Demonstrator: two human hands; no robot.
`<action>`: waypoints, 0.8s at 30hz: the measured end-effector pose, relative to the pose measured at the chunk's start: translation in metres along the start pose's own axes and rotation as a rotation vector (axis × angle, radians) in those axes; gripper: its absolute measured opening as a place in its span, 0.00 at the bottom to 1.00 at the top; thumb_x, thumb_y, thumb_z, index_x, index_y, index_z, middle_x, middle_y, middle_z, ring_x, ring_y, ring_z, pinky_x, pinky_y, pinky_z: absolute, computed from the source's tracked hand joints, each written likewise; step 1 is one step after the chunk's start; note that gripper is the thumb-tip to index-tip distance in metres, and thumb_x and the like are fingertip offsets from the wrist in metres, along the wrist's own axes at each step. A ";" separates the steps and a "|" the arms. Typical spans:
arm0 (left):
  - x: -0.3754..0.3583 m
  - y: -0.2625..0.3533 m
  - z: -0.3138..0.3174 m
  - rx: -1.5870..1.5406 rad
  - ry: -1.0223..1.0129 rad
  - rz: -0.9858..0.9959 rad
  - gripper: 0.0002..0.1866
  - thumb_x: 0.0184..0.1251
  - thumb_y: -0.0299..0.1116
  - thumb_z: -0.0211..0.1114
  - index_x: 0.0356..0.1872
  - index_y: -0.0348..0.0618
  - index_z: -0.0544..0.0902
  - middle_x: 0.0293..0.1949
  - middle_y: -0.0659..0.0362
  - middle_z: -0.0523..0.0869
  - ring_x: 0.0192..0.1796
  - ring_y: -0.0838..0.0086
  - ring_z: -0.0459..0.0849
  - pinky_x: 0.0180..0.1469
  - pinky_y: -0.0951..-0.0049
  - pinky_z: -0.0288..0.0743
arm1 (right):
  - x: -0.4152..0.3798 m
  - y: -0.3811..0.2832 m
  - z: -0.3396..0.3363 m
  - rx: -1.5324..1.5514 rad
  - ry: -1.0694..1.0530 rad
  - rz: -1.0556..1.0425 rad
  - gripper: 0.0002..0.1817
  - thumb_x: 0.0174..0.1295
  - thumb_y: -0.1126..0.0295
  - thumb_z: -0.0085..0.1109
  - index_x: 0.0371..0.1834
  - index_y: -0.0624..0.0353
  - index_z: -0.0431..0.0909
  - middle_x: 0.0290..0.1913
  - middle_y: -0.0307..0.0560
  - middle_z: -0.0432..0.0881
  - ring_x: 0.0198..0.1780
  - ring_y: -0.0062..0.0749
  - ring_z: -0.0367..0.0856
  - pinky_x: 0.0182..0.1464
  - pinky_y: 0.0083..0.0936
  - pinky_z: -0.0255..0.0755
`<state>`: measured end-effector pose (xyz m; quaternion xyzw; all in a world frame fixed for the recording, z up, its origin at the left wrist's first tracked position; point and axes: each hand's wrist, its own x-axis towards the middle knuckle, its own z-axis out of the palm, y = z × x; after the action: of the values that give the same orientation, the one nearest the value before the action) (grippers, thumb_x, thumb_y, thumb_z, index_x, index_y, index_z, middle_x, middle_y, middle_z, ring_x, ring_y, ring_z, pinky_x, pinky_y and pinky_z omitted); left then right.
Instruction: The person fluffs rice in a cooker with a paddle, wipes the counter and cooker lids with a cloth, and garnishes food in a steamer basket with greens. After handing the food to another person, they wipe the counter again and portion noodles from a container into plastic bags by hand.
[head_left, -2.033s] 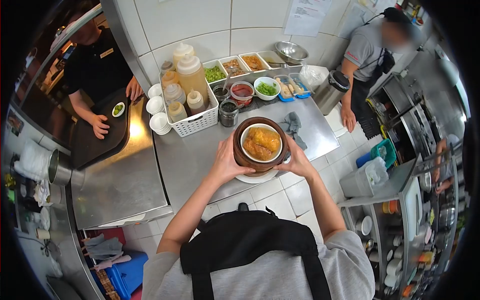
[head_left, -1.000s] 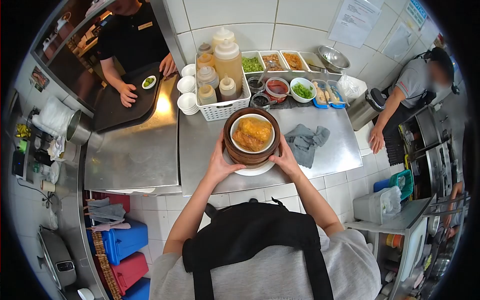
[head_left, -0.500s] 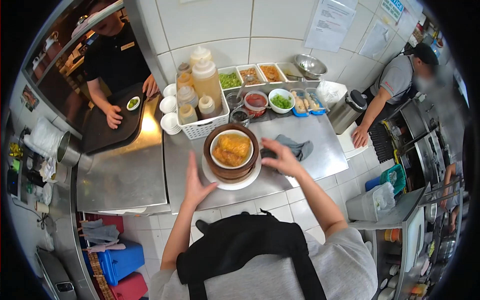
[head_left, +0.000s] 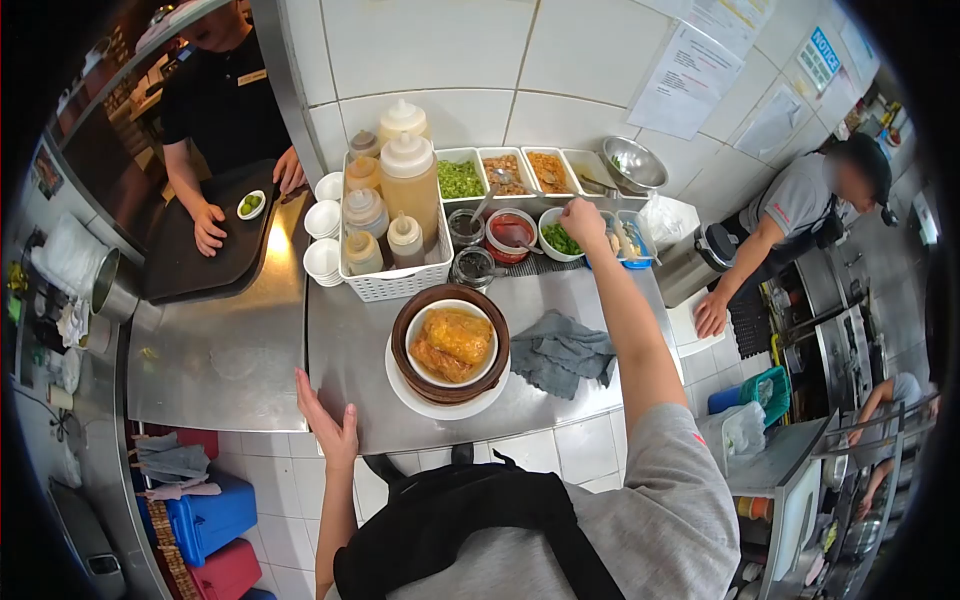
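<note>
A round wooden steamer (head_left: 409, 372) stands on a white plate (head_left: 400, 386) on the steel counter (head_left: 350, 340). Inside it is a white bowl of yellow-brown food (head_left: 451, 343). My left hand (head_left: 328, 425) is open at the counter's front edge, left of the plate, holding nothing. My right hand (head_left: 583, 217) reaches far over the counter, fingers pinched together above the white bowl of chopped greens (head_left: 557, 238). Whether it holds any greens I cannot tell.
A white basket of sauce bottles (head_left: 392, 225), small white cups (head_left: 324, 235), jars, a red sauce bowl (head_left: 510, 232) and topping trays line the wall. A grey cloth (head_left: 560, 355) lies right of the steamer. One person holds a black tray (head_left: 200, 240) at left; another leans at right.
Both hands have let go of the steamer, which now rests on the counter. My right hand has reached back to the bowl of greens; my left has dropped to the counter's edge.
</note>
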<state>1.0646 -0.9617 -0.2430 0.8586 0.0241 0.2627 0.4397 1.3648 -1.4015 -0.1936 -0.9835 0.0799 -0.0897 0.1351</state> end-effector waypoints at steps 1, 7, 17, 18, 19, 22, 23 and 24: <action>0.000 0.000 0.000 0.001 0.005 -0.008 0.44 0.57 0.48 0.59 0.69 0.36 0.49 0.70 0.44 0.51 0.70 0.51 0.50 0.67 0.53 0.50 | 0.000 -0.002 0.004 -0.003 -0.005 -0.008 0.09 0.48 0.64 0.62 0.29 0.55 0.83 0.35 0.53 0.83 0.40 0.46 0.81 0.43 0.38 0.75; 0.002 -0.001 -0.001 -0.015 0.001 -0.024 0.44 0.58 0.48 0.58 0.69 0.36 0.49 0.70 0.43 0.50 0.70 0.51 0.50 0.67 0.53 0.49 | -0.007 0.003 -0.020 0.317 0.235 -0.179 0.09 0.52 0.66 0.60 0.30 0.58 0.84 0.26 0.50 0.83 0.28 0.37 0.82 0.33 0.30 0.74; 0.003 0.000 -0.003 -0.032 -0.027 -0.017 0.41 0.61 0.48 0.56 0.69 0.37 0.50 0.69 0.44 0.51 0.70 0.51 0.50 0.68 0.54 0.49 | -0.020 0.030 -0.078 0.997 0.012 -0.022 0.09 0.58 0.69 0.58 0.36 0.62 0.83 0.24 0.36 0.80 0.19 0.12 0.65 0.21 0.14 0.60; 0.002 0.000 -0.003 -0.035 -0.024 -0.022 0.41 0.61 0.48 0.56 0.69 0.37 0.50 0.69 0.44 0.51 0.71 0.52 0.50 0.68 0.54 0.49 | -0.024 0.029 -0.078 0.997 0.010 -0.022 0.09 0.58 0.69 0.58 0.36 0.62 0.83 0.24 0.36 0.80 0.19 0.12 0.65 0.21 0.14 0.60; 0.002 0.000 -0.003 -0.033 -0.024 -0.025 0.41 0.61 0.48 0.56 0.69 0.37 0.50 0.69 0.44 0.51 0.71 0.52 0.50 0.68 0.54 0.49 | -0.026 0.030 -0.075 1.083 0.022 -0.003 0.08 0.57 0.72 0.59 0.35 0.63 0.83 0.25 0.37 0.81 0.20 0.12 0.66 0.22 0.13 0.61; -0.001 -0.001 -0.003 -0.047 -0.009 -0.023 0.40 0.62 0.47 0.56 0.69 0.38 0.51 0.69 0.44 0.51 0.71 0.52 0.50 0.67 0.54 0.50 | -0.040 0.034 -0.072 1.100 0.026 0.007 0.06 0.54 0.75 0.60 0.34 0.64 0.82 0.26 0.39 0.82 0.21 0.12 0.67 0.23 0.12 0.63; -0.001 -0.002 -0.003 -0.052 0.006 -0.032 0.39 0.62 0.47 0.56 0.69 0.38 0.51 0.69 0.45 0.51 0.71 0.52 0.50 0.67 0.54 0.50 | -0.046 0.035 -0.074 1.027 0.025 -0.006 0.05 0.54 0.77 0.60 0.34 0.64 0.81 0.26 0.39 0.82 0.21 0.13 0.68 0.23 0.12 0.63; 0.000 -0.003 -0.002 -0.060 0.017 -0.037 0.39 0.62 0.47 0.55 0.69 0.38 0.51 0.70 0.46 0.51 0.71 0.53 0.50 0.67 0.54 0.51 | -0.054 0.038 -0.078 1.046 -0.001 -0.065 0.05 0.54 0.79 0.59 0.34 0.65 0.79 0.27 0.41 0.82 0.22 0.14 0.70 0.24 0.13 0.65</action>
<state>1.0641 -0.9581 -0.2448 0.8421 0.0359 0.2624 0.4698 1.2920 -1.4476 -0.1391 -0.7866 -0.0063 -0.1210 0.6055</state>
